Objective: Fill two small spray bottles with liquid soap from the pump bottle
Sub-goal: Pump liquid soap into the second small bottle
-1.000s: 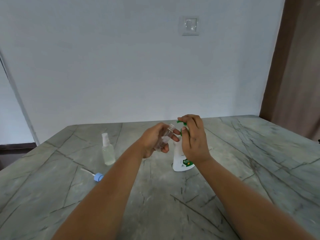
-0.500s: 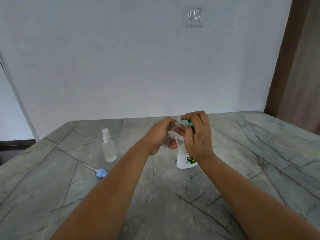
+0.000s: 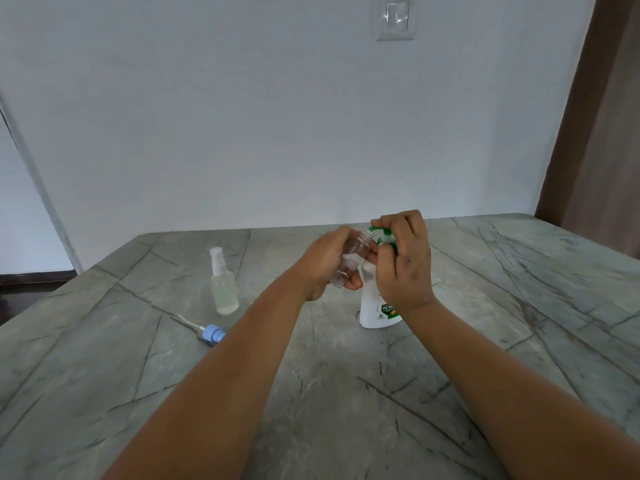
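Left hand [image 3: 325,259] grips an uncapped clear spray bottle [image 3: 349,259] tilted under the green spout; right hand [image 3: 403,258] grasps the white pump bottle [image 3: 372,306], labelled "99.9".

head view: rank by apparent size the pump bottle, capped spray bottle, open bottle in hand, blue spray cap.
1. Pump bottle, largest, though partly hidden by the right hand.
2. Capped spray bottle.
3. Open bottle in the left hand: looks similar, partly covered, so unsure.
4. Blue spray cap, smallest.
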Available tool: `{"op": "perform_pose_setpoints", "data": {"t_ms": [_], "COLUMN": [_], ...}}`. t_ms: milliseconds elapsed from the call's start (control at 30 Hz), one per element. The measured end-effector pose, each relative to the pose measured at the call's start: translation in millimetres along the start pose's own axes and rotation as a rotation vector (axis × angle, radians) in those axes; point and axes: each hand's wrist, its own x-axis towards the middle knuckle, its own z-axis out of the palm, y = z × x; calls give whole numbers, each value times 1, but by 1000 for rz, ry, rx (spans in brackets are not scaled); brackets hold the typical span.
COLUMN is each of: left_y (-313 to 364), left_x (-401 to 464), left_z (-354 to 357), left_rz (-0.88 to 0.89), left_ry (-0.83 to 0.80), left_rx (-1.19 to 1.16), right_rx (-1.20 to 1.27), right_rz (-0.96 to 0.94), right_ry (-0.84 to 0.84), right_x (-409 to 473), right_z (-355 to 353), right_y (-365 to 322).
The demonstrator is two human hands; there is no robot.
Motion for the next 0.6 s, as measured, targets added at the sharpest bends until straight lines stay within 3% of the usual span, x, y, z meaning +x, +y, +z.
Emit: {"op": "perform_pose_setpoints", "data": {"t_ms": [600], "left_y": [-2], "left_x": [0], "left_z": [-1], "left_rz": [-6], "left_ry": [-4], "left_rx": [-16], "right_rx": [-21], "right_rz": [63], "right_ry": [-15], "right_x": [0], "right_z": [6], "right_y": [2]}}
